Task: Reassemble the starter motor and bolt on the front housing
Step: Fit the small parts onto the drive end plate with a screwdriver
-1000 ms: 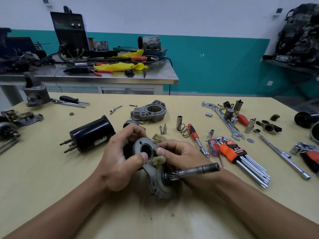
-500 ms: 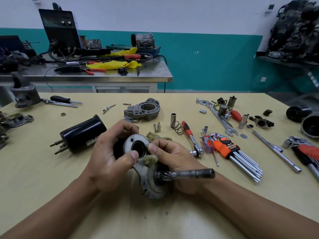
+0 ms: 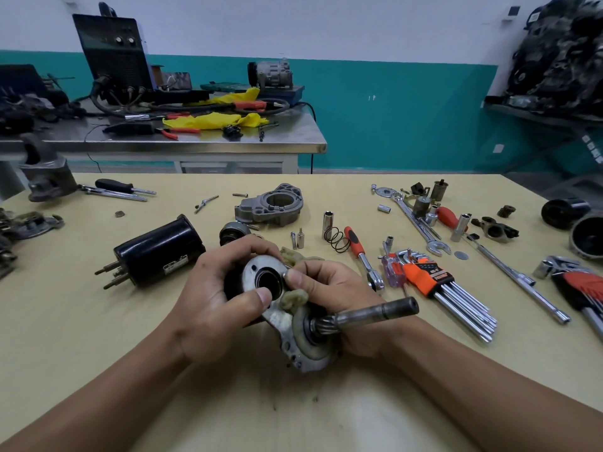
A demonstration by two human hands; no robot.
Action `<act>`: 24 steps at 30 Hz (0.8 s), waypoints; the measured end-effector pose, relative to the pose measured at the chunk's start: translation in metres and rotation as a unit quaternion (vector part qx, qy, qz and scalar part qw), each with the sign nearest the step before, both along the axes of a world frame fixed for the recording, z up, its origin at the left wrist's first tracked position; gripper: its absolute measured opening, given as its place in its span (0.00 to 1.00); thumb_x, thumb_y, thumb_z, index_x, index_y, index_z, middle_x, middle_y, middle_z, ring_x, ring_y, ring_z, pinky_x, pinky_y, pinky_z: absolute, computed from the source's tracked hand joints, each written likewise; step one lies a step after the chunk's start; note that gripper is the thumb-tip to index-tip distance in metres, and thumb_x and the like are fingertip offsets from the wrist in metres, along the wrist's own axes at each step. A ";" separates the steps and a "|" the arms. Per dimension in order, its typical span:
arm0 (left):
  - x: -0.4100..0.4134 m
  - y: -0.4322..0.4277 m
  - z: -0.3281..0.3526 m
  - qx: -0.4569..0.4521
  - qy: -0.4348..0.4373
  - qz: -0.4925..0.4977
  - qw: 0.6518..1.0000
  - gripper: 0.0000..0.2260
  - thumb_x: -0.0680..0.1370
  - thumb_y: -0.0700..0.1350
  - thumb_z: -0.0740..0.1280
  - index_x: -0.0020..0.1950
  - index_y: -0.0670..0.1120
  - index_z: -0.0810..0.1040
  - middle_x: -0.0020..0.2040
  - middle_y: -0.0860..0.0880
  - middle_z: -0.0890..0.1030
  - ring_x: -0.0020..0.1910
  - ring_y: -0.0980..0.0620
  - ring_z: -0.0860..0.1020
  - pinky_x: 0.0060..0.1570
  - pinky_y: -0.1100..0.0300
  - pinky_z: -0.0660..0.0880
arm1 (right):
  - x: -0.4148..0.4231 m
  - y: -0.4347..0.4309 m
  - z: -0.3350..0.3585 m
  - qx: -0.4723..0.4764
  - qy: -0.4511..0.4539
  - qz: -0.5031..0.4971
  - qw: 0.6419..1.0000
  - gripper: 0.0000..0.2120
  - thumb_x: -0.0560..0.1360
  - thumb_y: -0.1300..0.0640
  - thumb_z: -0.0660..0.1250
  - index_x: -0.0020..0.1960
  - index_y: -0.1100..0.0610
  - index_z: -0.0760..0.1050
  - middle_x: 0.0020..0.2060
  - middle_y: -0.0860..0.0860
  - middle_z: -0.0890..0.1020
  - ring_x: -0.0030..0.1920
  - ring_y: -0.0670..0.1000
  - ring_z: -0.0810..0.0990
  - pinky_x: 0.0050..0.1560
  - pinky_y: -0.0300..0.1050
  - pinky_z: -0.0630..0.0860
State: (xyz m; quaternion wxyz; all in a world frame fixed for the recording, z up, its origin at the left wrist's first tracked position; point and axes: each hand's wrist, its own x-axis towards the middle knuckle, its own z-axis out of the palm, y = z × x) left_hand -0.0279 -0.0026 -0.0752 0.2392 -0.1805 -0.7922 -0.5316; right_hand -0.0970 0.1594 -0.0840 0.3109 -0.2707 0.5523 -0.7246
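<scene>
Over the near middle of the table (image 3: 98,321), the left hand (image 3: 215,298) curls round the left end of the starter motor assembly (image 3: 305,355) and the right hand (image 3: 336,288) grips its right side, thumb at the bore rim, while the front housing (image 3: 270,207) lies farther back.

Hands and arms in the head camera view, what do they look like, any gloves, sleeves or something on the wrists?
Both are bare. The left hand and right hand show no gloves or rings, and the nails are short. The left forearm and right forearm carry no sleeves in view, and neither wrist has a watch or band.
</scene>
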 end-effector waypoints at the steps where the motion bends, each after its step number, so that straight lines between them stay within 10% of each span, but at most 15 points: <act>1: 0.000 0.000 0.000 -0.005 0.003 0.005 1.000 0.15 0.67 0.51 0.65 0.49 0.44 0.79 0.40 0.50 0.79 0.35 0.56 0.76 0.35 0.66 0.71 | -0.001 0.000 0.000 0.003 -0.001 -0.003 1.000 0.09 0.70 0.52 0.70 0.31 0.50 0.80 0.29 0.45 0.78 0.31 0.43 0.73 0.34 0.36 0.70; 24: 0.002 0.001 0.001 0.017 0.026 0.076 0.997 0.15 0.67 0.52 0.64 0.47 0.45 0.79 0.40 0.46 0.80 0.35 0.49 0.78 0.34 0.61 0.74 | 0.009 -0.001 0.004 -0.051 -0.103 0.029 0.993 0.08 0.69 0.52 0.69 0.38 0.57 0.77 0.28 0.46 0.79 0.28 0.41 0.76 0.30 0.32 0.73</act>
